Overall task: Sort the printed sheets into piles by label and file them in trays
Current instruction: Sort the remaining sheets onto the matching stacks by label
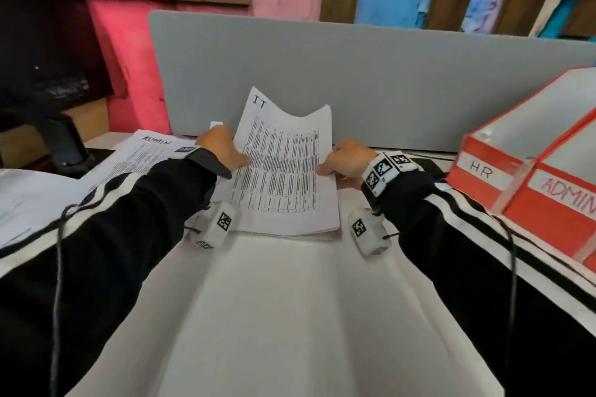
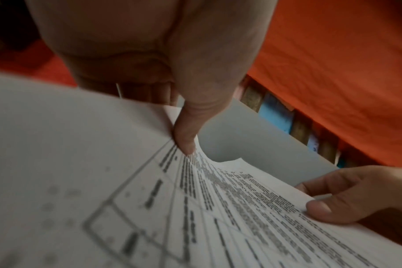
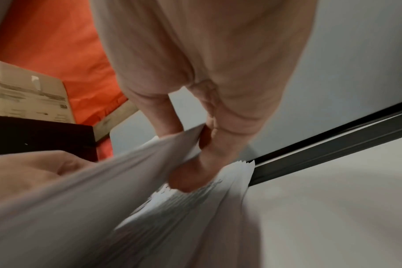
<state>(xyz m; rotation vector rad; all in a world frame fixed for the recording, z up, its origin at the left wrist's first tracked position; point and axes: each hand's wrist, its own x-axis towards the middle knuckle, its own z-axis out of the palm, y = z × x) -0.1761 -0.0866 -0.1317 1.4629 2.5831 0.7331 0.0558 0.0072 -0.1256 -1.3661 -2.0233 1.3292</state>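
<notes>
Both hands lift the top sheet [image 1: 283, 151] off the stack [image 1: 290, 229] at the desk's centre, so its far edge curls up and shows the handwritten "I.T" label. The left hand [image 1: 219, 151] pinches the sheet's nine o'clock edge, thumb on top. The right hand [image 1: 343, 159] pinches the three o'clock edge; its lower fingers seem to rest on the stack, though blur makes that uncertain. A pile headed ADMIN [image 1: 145, 158] lies at ten o'clock. The red trays [image 1: 483, 167], marked HR and ADMIN, stand at three o'clock, within reach for filing.

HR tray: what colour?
Orange-red HR tray with a white label strip; clearest in the head view.
</notes>
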